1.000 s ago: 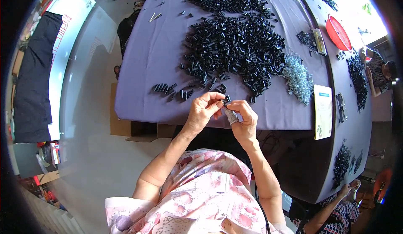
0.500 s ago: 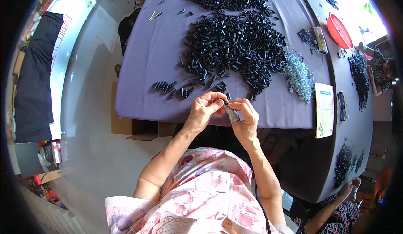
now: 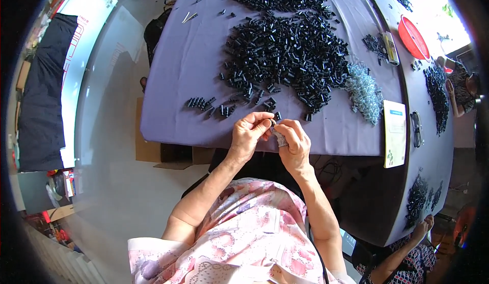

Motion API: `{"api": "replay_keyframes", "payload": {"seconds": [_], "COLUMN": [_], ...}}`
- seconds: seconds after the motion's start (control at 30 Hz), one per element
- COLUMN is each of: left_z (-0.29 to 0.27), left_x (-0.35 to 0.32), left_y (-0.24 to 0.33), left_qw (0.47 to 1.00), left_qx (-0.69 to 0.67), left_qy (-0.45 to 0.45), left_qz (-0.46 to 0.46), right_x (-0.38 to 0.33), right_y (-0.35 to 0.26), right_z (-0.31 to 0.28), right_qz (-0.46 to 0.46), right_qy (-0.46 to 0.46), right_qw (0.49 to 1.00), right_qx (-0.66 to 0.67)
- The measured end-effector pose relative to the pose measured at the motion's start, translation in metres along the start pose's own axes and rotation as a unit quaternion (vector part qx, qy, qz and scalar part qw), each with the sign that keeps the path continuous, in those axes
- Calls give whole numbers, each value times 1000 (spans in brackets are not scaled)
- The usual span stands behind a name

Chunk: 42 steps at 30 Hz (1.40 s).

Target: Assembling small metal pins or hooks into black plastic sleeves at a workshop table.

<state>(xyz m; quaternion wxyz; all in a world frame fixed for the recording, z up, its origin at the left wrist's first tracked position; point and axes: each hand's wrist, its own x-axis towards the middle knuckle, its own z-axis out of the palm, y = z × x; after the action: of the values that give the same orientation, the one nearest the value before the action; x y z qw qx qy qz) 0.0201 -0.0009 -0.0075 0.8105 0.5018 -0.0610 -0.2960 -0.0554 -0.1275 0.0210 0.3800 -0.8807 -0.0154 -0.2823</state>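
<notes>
Close together at the table's near edge, my two hands meet fingertip to fingertip. My left hand (image 3: 247, 136) is closed in a pinch on a small black part, mostly hidden by the fingers. My right hand (image 3: 295, 144) is closed around a short pale grey wrapped piece (image 3: 281, 139), its upper end against the left fingertips. Just beyond the fingertips shows a black cylinder (image 3: 277, 115); whether it is held or lies on the cloth I cannot tell. Farther off spreads a large heap of short black tubes (image 3: 285, 54), with a few tubes lined up in a row (image 3: 200, 103) at its left.
A lilac cloth (image 3: 178, 80) covers the table. Right of the heap lie small clear pieces (image 3: 364, 93), a yellow-edged booklet (image 3: 395, 133) and glasses (image 3: 417, 128). A red basket (image 3: 412, 37) stands farther back. Other people's hands (image 3: 423, 227) work at the right. Below the left edge sits a cardboard box (image 3: 170, 154).
My right hand has shifted slightly left and its fingers have curled farther over the grey wrapped piece, so less of it shows. The left hand keeps its pinch.
</notes>
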Motion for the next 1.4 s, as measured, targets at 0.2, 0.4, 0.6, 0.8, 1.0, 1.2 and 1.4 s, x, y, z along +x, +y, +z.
{"api": "replay_keyframes", "payload": {"seconds": [0.2, 0.4, 0.6, 0.8, 1.0, 1.2, 1.4], "left_z": [2, 3, 4, 2, 0, -7, -10], "left_x": [0, -3, -4, -2, -1, 1, 1], "left_y": [3, -1, 0, 2, 11, 9, 10], "left_qw": [1000, 999, 996, 999, 998, 996, 986], "left_qx": [25, 33, 75, 34, -51, -38, -88], "left_qy": [15, 19, 15, -8, -42, -75, -104], "left_qz": [-2, 19, 41, 14, -24, -33, -98], "right_x": [1, 3, 4, 4, 2, 14, 6], "right_y": [5, -1, 2, -1, 8, 14, 20], "right_z": [2, 2, 7, 2, -3, -5, 6], "right_qz": [-70, -69, -58, 50, 110, 124, 189], "right_qy": [2, 10, 20, 0, -35, -183, -129], "right_qw": [997, 997, 998, 998, 980, 947, 905], "right_qx": [-28, -32, -25, 50, 161, 234, 358]}}
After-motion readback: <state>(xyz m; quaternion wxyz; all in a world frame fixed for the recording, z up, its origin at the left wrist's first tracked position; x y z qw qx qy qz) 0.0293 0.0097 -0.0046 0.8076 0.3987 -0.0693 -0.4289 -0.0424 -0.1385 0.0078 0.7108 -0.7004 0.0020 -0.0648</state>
